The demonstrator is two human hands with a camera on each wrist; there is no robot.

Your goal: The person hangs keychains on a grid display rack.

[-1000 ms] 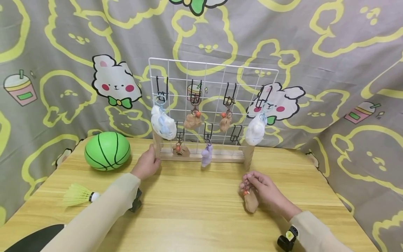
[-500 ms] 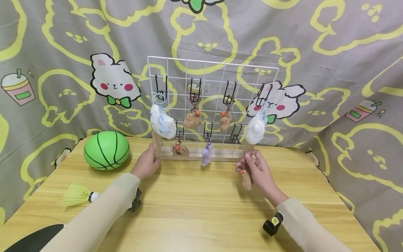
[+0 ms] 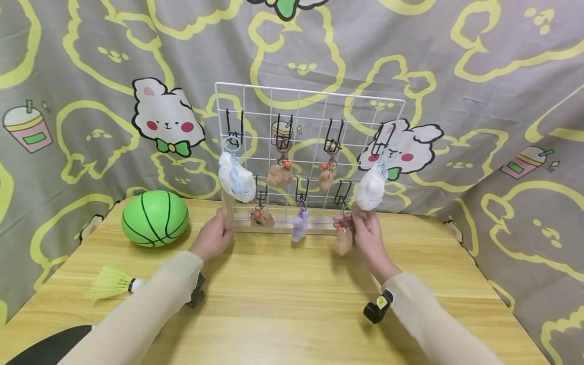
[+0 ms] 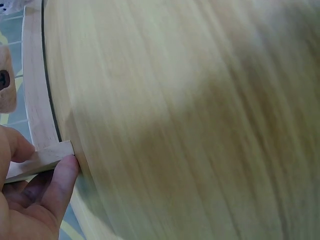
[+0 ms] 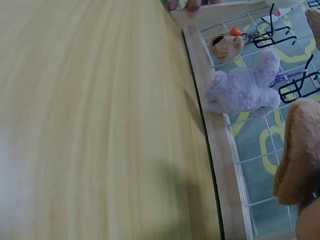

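Note:
My left hand grips the wooden foot of a white wire grid rack, thumb and fingers on either side of it. At the lower right of the rack, my right hand holds a brown plush keychain with an orange bead by its top. Just above is a black hook; whether the ring touches it cannot be made out. A purple plush keychain hangs one hook to the left. In the right wrist view the brown plush shows large, with the fingers mostly out of frame.
White plush keychains hang at both upper ends of the rack, with brown ones between and another lower left. On the left of the wooden table lie a green ball and a yellow shuttlecock. A patterned curtain stands behind.
My right hand has carried the brown plush keychain up and leftward from over the table to beneath the lower right hook. The left hand stays on the rack's foot.

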